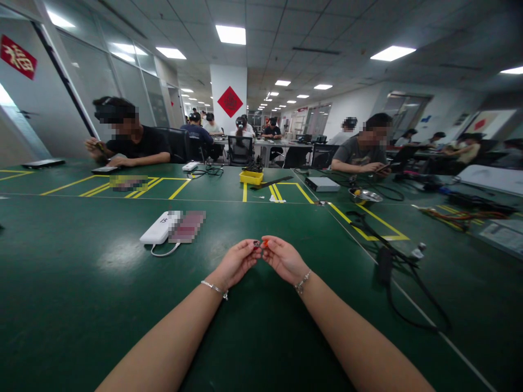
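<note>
At the frame's centre, over the green surface (81, 316), a small dark piece (256, 244) is pinched in the fingers of the left hand (236, 263), just beside an orange piece (265, 243) gripped by the right hand (286, 260), while a yellow tray (250, 178) is set beyond, above centre.

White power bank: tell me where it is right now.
In the head view, the white power bank lies on the green table, left of centre, beyond and left of the left hand, beside a pixelated item.
</note>
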